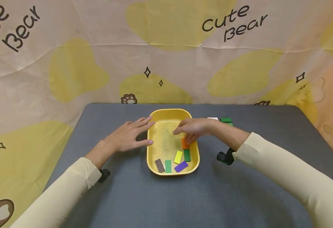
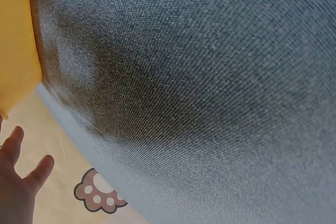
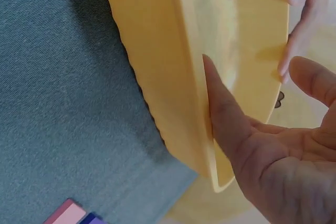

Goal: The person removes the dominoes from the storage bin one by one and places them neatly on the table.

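A yellow tray (image 1: 166,173) stands on the table with several coloured blocks inside. My right hand (image 1: 195,126) reaches over its right wall; the lower fingers touch an orange block (image 1: 185,143) by that wall, the thumb apart from them. In the right wrist view the tray wall (image 3: 152,51) partly hides the fingers of the right hand (image 3: 283,156). My left hand (image 1: 129,134) rests with spread, straight fingers at the tray's left rim. Near the orange block lie a dark green block (image 1: 187,155), a yellow block (image 1: 178,157) and a purple block (image 1: 181,166).
A brown block (image 1: 160,165) and a light green block (image 1: 168,166) lie at the tray's near end. Outside, beyond my right forearm, are a white block (image 1: 213,118) and green blocks (image 1: 226,120). A pink block (image 3: 65,214) shows in the right wrist view. Patterned cloth (image 1: 166,63) hangs behind the table.
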Demonstrator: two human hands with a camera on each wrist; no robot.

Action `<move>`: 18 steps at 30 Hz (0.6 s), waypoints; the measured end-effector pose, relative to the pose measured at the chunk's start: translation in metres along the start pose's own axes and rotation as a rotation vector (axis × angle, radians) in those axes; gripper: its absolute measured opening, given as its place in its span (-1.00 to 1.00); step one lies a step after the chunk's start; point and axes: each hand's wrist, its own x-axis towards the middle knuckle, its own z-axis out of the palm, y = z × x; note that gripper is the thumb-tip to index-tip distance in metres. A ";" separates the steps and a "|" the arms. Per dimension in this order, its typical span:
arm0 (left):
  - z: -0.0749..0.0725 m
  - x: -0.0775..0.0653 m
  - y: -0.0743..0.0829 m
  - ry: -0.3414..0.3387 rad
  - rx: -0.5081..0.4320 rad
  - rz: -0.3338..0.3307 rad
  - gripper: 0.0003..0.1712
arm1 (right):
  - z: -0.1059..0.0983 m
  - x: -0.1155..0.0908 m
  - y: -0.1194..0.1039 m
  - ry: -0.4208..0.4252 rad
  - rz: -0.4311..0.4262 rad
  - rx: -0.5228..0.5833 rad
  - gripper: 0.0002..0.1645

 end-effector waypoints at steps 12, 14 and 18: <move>0.000 0.000 0.000 -0.001 -0.010 -0.001 -0.03 | 0.007 0.008 -0.006 0.005 0.070 0.027 -0.28; 0.000 0.000 0.000 -0.002 -0.010 -0.004 -0.03 | 0.008 0.009 -0.007 0.006 0.064 0.027 -0.28; 0.001 0.000 -0.001 -0.004 -0.007 -0.008 -0.03 | 0.012 0.011 -0.010 0.010 0.031 -0.006 -0.29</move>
